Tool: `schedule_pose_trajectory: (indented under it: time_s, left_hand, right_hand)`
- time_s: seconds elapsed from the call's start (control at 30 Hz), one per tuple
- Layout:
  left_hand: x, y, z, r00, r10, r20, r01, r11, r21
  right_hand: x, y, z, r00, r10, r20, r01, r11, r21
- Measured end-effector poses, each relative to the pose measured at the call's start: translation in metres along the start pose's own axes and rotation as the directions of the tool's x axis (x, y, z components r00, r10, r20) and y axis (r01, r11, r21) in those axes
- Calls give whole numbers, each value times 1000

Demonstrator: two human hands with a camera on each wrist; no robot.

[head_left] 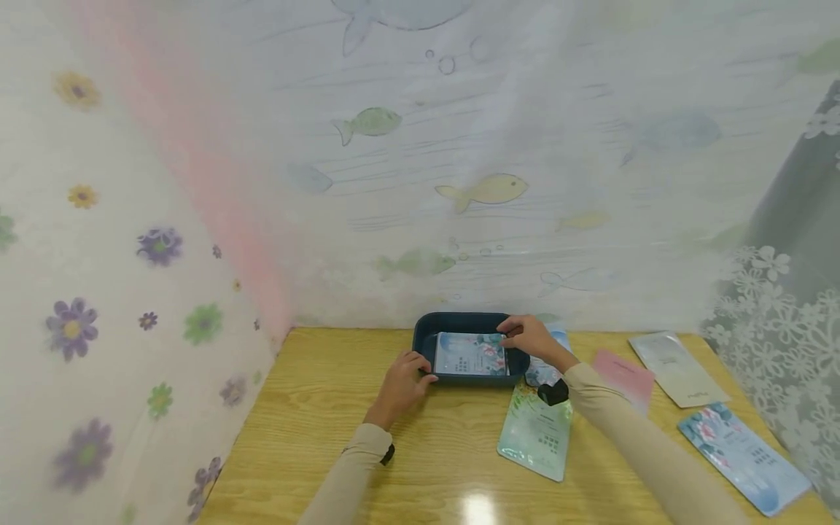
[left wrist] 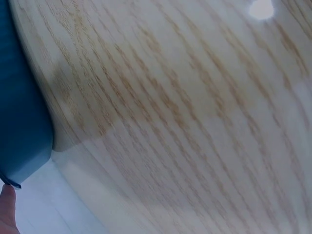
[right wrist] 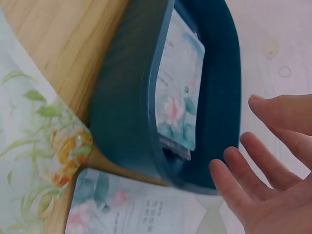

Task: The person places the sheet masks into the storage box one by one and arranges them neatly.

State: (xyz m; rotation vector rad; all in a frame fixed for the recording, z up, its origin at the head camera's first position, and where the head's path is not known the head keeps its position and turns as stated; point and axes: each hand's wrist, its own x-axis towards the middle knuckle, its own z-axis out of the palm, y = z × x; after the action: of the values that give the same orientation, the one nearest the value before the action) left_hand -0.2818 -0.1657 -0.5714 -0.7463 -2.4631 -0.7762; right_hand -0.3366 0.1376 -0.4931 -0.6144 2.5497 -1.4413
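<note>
A dark blue plastic bin (head_left: 469,380) stands on the wooden table against the back curtain. Inside it lies a stack of pale blue flower-printed face mask packets (head_left: 470,354). My left hand (head_left: 402,385) holds the bin's front left corner, fingers at the side and thumb along the front rim; in the left wrist view one fingertip (left wrist: 7,204) meets the rim. Over the bin's right end is my right hand (head_left: 530,338). The right wrist view shows its fingers (right wrist: 248,178) spread and loosely bent, with nothing between them.
A green packet (head_left: 539,434) lies in front of the bin, and another blue flowered packet (right wrist: 122,204) sits beside its right end. Farther right are a pink packet (head_left: 626,375), a silvery packet (head_left: 679,368) and a blue packet (head_left: 744,456). Printed curtains (head_left: 367,240) close off the back.
</note>
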Motion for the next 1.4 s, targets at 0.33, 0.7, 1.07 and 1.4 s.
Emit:
schedule_pose_trajectory:
  time_s: [0.33,0.7,1.07,1.4]
  left_hand:
    - [0,1,0,1000,-17,7,17,1000,-5]
    - [1,-2,4,1000,6,-10,-6,1000,-11]
    - [1,2,2,1000,-22,-1,22,1000,-9]
    - [0,-2,3,999,21,-38,-22,1000,-15]
  right_hand:
    - [-24,3,-16,998,62,14,-62,998,20]
    - [-55,6,-25,999,39,27,-38,999,-20]
    - [-76,13,-30,999,40,29,-41,999,27]
    - [-94,24,-29,995,97,19,-97,994,44]
